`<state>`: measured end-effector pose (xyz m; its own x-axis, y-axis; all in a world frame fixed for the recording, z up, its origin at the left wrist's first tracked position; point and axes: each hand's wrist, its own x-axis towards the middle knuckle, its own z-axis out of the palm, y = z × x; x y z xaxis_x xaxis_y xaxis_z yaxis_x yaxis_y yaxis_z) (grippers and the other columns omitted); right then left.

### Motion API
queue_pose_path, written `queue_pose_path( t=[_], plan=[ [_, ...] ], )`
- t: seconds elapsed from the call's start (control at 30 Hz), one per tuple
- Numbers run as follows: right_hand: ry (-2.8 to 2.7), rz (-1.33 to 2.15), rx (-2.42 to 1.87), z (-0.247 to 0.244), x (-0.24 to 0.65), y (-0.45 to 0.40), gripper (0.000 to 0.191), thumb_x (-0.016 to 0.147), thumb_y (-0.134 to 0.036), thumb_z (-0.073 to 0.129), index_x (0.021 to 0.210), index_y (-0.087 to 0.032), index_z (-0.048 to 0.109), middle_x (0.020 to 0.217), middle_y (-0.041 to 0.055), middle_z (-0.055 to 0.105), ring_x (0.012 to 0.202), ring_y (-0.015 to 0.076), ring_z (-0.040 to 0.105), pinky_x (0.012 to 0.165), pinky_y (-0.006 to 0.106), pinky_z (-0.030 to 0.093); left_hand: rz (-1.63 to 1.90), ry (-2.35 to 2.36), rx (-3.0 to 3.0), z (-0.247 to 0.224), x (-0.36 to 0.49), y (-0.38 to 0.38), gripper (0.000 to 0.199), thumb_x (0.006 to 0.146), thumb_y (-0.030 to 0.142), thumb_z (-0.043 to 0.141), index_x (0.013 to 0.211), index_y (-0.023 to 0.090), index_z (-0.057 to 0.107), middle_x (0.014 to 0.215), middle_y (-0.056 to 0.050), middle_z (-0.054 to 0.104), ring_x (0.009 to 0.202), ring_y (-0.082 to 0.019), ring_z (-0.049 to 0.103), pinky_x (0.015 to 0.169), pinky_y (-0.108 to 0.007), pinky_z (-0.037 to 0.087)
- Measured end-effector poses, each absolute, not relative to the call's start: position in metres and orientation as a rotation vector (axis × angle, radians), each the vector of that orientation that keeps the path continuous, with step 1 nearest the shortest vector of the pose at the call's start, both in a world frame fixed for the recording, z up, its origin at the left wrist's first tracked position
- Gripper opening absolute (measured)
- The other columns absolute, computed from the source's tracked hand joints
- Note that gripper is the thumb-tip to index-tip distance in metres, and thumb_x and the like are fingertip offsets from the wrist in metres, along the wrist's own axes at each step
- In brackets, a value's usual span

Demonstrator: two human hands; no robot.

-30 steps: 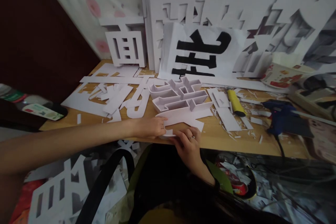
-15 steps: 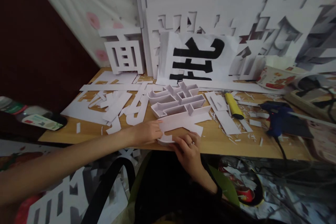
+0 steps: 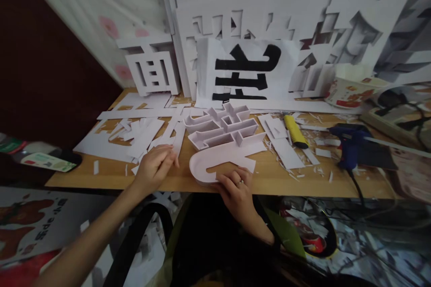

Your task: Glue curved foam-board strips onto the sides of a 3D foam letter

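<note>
A white foam-board character [image 3: 224, 154] with thin upright side walls lies on the desk. A flat, uncovered-looking part with a rounded end faces me. My right hand [image 3: 237, 193], with a ring on one finger, is closed on its near edge, thumb to the left and fingers over the board. To the left, apart from the character, my left hand [image 3: 156, 168] hovers over the desk beside white paper scraps. Its fingers are curled together; I see nothing in them, though their undersides are hidden.
White board scraps [image 3: 148, 139] lie to the left. On the right are a yellow-handled cutter [image 3: 295, 132] and a blue glue gun [image 3: 348, 143]. A printed sheet [image 3: 247, 71] leans on cut-out boards behind. A bottle [image 3: 40, 154] is at the left edge, a paper bowl [image 3: 352, 92] back right.
My left hand has let go of the character's left end and moved left, uncovering its rounded wall. My right hand stays on the near edge. The view has shifted slightly.
</note>
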<state>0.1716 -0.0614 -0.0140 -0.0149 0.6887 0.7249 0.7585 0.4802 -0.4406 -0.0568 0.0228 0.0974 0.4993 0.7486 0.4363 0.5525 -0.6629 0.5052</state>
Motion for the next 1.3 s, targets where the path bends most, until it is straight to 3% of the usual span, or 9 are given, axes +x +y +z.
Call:
queue_pose_path(
  t=[0.07, 0.13, 0.2, 0.27, 0.33, 0.4, 0.63, 1.07, 1.3],
  plan=[
    [-1.756, -0.068, -1.24, -0.014, 0.174, -0.062, 0.012, 0.09, -0.018, 0.066, 0.101, -0.024, 0.066, 0.081, 0.0021, 0.065, 0.089, 0.0221, 0.052, 0.095, 0.044, 0.042, 1.097, 1.26, 2.201, 0.085, -0.052, 0.012, 0.028, 0.099, 0.027, 0.042, 0.085, 0.02, 0.065, 0.086, -0.003, 0.071, 0.085, -0.016, 0.067, 0.09, -0.034, 0.053],
    [-1.796, -0.047, -1.24, -0.014, 0.177, -0.063, 0.017, 0.091, -0.015, 0.063, 0.105, -0.024, 0.066, 0.084, 0.0026, 0.066, 0.09, 0.0223, 0.053, 0.093, 0.043, 0.043, 1.229, 1.272, 2.011, 0.07, -0.045, 0.001, 0.019, 0.098, 0.03, 0.048, 0.104, 0.021, 0.064, 0.112, -0.007, 0.069, 0.106, -0.019, 0.066, 0.098, -0.036, 0.051],
    [-1.856, -0.022, -1.235, -0.013, 0.181, -0.064, 0.024, 0.092, -0.01, 0.059, 0.111, -0.023, 0.065, 0.088, 0.0037, 0.067, 0.093, 0.0229, 0.053, 0.091, 0.041, 0.044, 1.24, 1.237, 1.92, 0.053, -0.037, -0.009, 0.036, 0.093, 0.033, 0.058, 0.127, 0.023, 0.055, 0.138, -0.01, 0.057, 0.126, -0.023, 0.057, 0.111, -0.042, 0.043],
    [-1.914, 0.001, -1.227, -0.011, 0.185, -0.065, 0.03, 0.092, -0.007, 0.056, 0.115, -0.023, 0.064, 0.092, 0.0046, 0.067, 0.094, 0.0234, 0.052, 0.09, 0.041, 0.044, 1.132, 1.237, 1.853, 0.036, -0.029, -0.016, 0.069, 0.083, 0.037, 0.071, 0.143, 0.024, 0.04, 0.151, -0.013, 0.044, 0.137, -0.027, 0.047, 0.116, -0.046, 0.038],
    [-1.957, 0.036, -1.238, -0.009, 0.188, -0.066, 0.034, 0.092, -0.004, 0.053, 0.118, -0.023, 0.062, 0.095, 0.0049, 0.068, 0.094, 0.0234, 0.052, 0.09, 0.041, 0.044, 1.02, 1.271, 1.783, 0.023, -0.023, -0.021, 0.09, 0.073, 0.04, 0.08, 0.148, 0.024, 0.033, 0.153, -0.015, 0.042, 0.14, -0.031, 0.043, 0.116, -0.049, 0.038],
    [-1.977, 0.071, -1.255, -0.008, 0.189, -0.067, 0.037, 0.091, -0.002, 0.051, 0.12, -0.023, 0.062, 0.097, 0.0049, 0.068, 0.094, 0.0232, 0.052, 0.089, 0.04, 0.044, 0.948, 1.326, 1.733, 0.015, -0.017, -0.022, 0.097, 0.067, 0.04, 0.085, 0.147, 0.024, 0.033, 0.152, -0.015, 0.043, 0.141, -0.034, 0.042, 0.116, -0.052, 0.037],
    [-1.996, 0.124, -1.256, -0.005, 0.192, -0.063, 0.037, 0.091, -0.002, 0.051, 0.12, -0.021, 0.063, 0.096, 0.0052, 0.068, 0.091, 0.023, 0.051, 0.084, 0.039, 0.044, 0.902, 1.398, 1.714, 0.011, -0.011, -0.02, 0.091, 0.066, 0.035, 0.085, 0.143, 0.023, 0.038, 0.148, -0.015, 0.049, 0.139, -0.035, 0.044, 0.114, -0.054, 0.038],
    [-2.036, 0.146, -1.267, -0.004, 0.195, -0.057, 0.026, 0.096, -0.018, 0.055, 0.12, -0.024, 0.064, 0.102, 0.0056, 0.069, 0.095, 0.0241, 0.052, 0.085, 0.039, 0.045, 0.964, 1.417, 1.833, 0.002, -0.01, -0.021, 0.086, 0.071, 0.039, 0.082, 0.143, 0.022, 0.039, 0.144, -0.016, 0.053, 0.136, -0.036, 0.048, 0.111, -0.054, 0.041],
    [-2.008, 0.138, -1.236, -0.001, 0.193, -0.06, 0.024, 0.097, -0.016, 0.054, 0.118, -0.021, 0.064, 0.097, 0.006, 0.068, 0.093, 0.0238, 0.051, 0.085, 0.039, 0.044, 0.983, 1.371, 1.923, -0.001, -0.012, -0.023, 0.09, 0.076, 0.037, 0.078, 0.15, 0.023, 0.029, 0.152, -0.016, 0.044, 0.139, -0.033, 0.044, 0.113, -0.053, 0.04]
  ],
)
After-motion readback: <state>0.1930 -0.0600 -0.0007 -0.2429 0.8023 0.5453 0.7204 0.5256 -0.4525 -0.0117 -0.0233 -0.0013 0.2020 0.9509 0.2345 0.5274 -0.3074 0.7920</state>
